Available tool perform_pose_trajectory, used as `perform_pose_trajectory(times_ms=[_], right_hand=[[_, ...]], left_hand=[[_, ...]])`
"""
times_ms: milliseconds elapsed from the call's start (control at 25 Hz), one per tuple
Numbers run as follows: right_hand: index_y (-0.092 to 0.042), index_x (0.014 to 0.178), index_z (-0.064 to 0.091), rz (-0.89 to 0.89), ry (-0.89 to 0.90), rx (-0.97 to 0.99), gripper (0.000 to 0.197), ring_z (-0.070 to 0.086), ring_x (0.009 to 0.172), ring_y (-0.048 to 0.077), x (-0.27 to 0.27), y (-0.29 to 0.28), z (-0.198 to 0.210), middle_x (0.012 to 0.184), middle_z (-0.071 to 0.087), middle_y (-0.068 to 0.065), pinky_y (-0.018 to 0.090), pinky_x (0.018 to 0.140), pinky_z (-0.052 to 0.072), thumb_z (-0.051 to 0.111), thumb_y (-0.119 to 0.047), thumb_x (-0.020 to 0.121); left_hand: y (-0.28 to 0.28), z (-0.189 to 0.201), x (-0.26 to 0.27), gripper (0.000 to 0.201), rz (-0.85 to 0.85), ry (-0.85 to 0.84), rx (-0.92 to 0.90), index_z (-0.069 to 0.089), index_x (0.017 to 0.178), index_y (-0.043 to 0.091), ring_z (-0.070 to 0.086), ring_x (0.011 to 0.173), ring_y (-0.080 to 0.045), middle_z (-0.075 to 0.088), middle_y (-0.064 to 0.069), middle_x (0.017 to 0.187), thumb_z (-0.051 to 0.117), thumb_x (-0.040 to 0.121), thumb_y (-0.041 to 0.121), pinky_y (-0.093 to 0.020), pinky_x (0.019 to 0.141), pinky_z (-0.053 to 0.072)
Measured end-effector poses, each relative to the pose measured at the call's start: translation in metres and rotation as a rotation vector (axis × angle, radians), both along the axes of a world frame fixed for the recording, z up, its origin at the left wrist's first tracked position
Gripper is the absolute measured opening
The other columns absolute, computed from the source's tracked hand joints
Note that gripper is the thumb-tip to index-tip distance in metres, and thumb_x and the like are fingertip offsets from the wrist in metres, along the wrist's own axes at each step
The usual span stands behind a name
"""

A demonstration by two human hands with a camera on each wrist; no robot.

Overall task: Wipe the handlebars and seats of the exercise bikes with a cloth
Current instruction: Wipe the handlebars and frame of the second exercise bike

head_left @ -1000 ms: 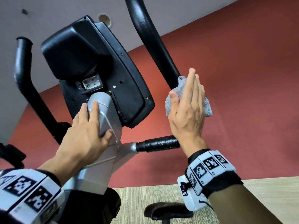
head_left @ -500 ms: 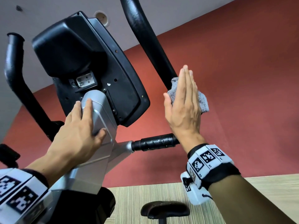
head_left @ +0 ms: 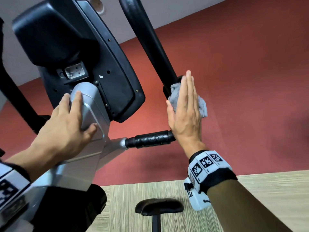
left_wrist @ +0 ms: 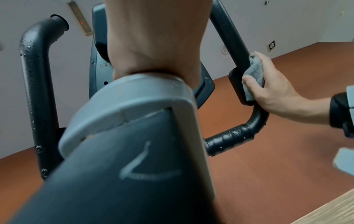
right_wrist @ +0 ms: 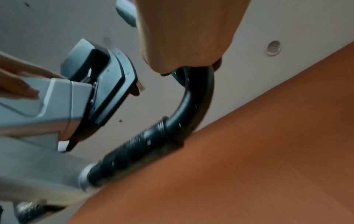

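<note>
The right hand [head_left: 184,113], fingers straight, presses the grey cloth [left_wrist: 254,72] against the right handlebar [head_left: 150,42], whose long axis rises steeply from its lower bend. The left hand [head_left: 66,129] rests flat and relaxed on the silver column [head_left: 90,104].

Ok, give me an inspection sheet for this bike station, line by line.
Surface: striped beige floor, red wall.
Job's things: grey cloth pressed on right handlebar; water drops on left handlebar and on the lower grip; seat untouched.
Clutter: nothing seen.
Grippers: right hand flat, presses cloth; left hand rests on silver post.
Cables: nothing seen.
Surroundings: console, ceiling light.
</note>
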State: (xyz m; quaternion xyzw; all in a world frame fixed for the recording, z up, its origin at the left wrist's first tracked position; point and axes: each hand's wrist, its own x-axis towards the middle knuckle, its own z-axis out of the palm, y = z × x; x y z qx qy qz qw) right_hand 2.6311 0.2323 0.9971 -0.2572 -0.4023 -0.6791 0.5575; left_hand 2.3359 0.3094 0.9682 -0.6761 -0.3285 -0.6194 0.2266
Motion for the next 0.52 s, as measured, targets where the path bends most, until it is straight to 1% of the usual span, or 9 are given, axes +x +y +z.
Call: perform_pose_trajectory(times_ms=[80,160,240,320,400,520], right_hand=[[0.009,0.156,0.019,0.074,0.075,-0.048,0.068,0.018,0.156,0.036,0.010,0.014,-0.024,0.166,0.018,0.026,0.050,0.121,0.032,0.054,-0.015,0.103],[0.007,0.157,0.015,0.112,0.122,-0.080,0.069,0.014,0.157,0.035,0.011,0.018,-0.033,0.167,0.014,0.024,0.051,0.122,0.030,0.051,-0.015,0.102],[0.008,0.158,0.016,0.113,0.095,-0.091,0.071,0.014,0.157,0.034,0.003,0.009,-0.022,0.167,0.015,0.024,0.049,0.125,0.024,0.053,-0.014,0.102],[0.009,0.157,0.018,0.083,0.017,-0.085,0.070,0.017,0.156,0.035,0.003,0.001,-0.009,0.166,0.017,0.025,0.047,0.127,0.022,0.055,-0.014,0.102],[0.011,0.156,0.018,0.081,0.006,-0.063,0.070,0.017,0.156,0.036,0.011,0.008,-0.012,0.166,0.017,0.027,0.049,0.126,0.024,0.056,-0.013,0.102],[0.010,0.157,0.012,0.129,0.136,-0.071,0.072,0.013,0.157,0.036,0.015,0.027,-0.038,0.167,0.010,0.027,0.052,0.122,0.030,0.055,-0.013,0.103]], left_hand=[[0.001,-0.001,-0.001,0.098,0.002,0.001,0.000,0.002,0.163,0.020,0.015,0.153,-0.039,0.002,-0.017,0.169,0.066,0.093,0.042,-0.051,0.122,0.021],[0.001,-0.001,-0.001,0.098,0.000,0.000,-0.003,0.001,0.163,0.020,0.013,0.154,-0.038,0.001,-0.017,0.169,0.066,0.093,0.041,-0.051,0.123,0.021],[0.001,-0.001,-0.001,0.098,-0.007,-0.004,-0.008,0.001,0.163,0.021,0.013,0.154,-0.037,0.001,-0.016,0.170,0.066,0.093,0.041,-0.051,0.122,0.022],[0.002,-0.001,0.000,0.097,0.001,-0.009,0.003,0.002,0.163,0.021,0.014,0.153,-0.037,0.002,-0.015,0.170,0.066,0.093,0.041,-0.052,0.122,0.023],[0.003,-0.001,0.000,0.097,0.001,-0.011,0.007,0.003,0.163,0.020,0.015,0.153,-0.038,0.004,-0.016,0.169,0.067,0.093,0.040,-0.053,0.122,0.023],[0.002,-0.002,0.000,0.096,0.000,-0.014,0.005,0.003,0.163,0.020,0.015,0.153,-0.038,0.003,-0.016,0.169,0.066,0.093,0.039,-0.053,0.121,0.024]])
